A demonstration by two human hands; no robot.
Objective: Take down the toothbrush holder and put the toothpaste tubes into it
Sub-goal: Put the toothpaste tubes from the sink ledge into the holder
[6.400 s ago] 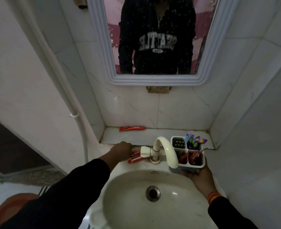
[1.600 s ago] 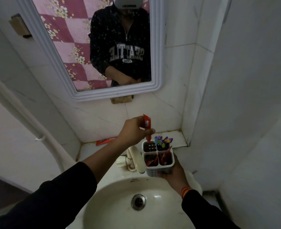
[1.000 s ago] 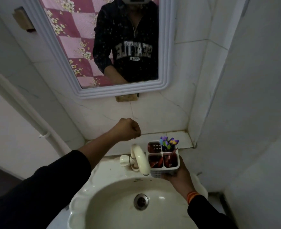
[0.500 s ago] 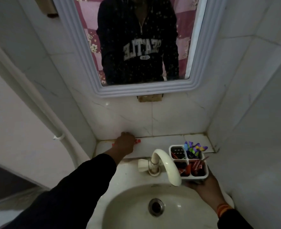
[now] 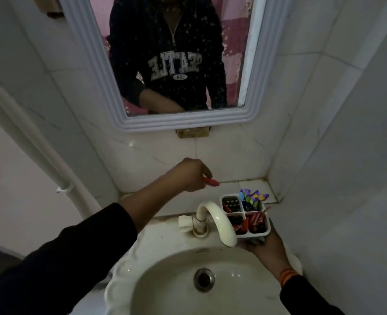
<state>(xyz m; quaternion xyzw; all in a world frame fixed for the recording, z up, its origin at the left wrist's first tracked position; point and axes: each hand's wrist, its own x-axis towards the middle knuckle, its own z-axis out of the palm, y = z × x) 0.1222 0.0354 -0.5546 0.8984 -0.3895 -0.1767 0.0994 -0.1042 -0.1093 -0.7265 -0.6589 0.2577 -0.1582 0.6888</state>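
Note:
A white four-compartment toothbrush holder point(image 5: 265, 234) rests in my right hand point(image 5: 266, 248), held from below at the sink's right side. Red toothpaste tubes point(image 5: 254, 220) stick out of its two front compartments; colourful toothbrushes point(image 5: 252, 197) fill the back right one. My left hand point(image 5: 191, 173) hovers above the tiled ledge, closed on a red toothpaste tube point(image 5: 212, 181) whose end pokes out toward the right. This tube is up and to the left of the holder, apart from it.
A cream tap point(image 5: 215, 220) arches over the basin point(image 5: 165, 269), just left of the holder. The tiled ledge point(image 5: 251, 186) runs behind. A framed mirror point(image 5: 179, 123) hangs above, a white pipe point(image 5: 40, 151) runs down the left wall, and a tiled wall closes in on the right.
My left hand reached down to the ledge, took the red tube lying there, and has lifted it up and rightward. The holder stays in my right hand.

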